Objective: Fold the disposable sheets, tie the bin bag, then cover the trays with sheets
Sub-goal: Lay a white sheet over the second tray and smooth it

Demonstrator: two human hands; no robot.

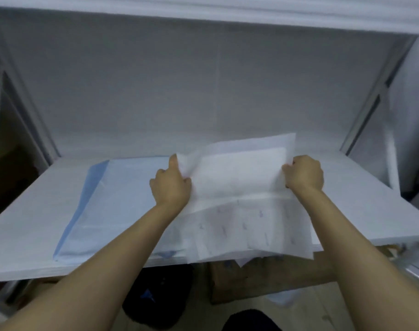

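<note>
Gripping white disposable sheet point(239, 185) at center-right of frame: left hand point(171, 187) curled on its left edge, thumb up along it; right hand point(303, 174) curled on its right edge. Upper part raised off white shelf point(24, 237), lower part draped over the shelf's front edge, faint purple print showing through. Lying flat just left of it, partly under left forearm: light blue sheet point(108, 204). Below shelf, lower center: brown cardboard box point(263, 283), dark blurred object point(156, 297), can't tell what.
</note>
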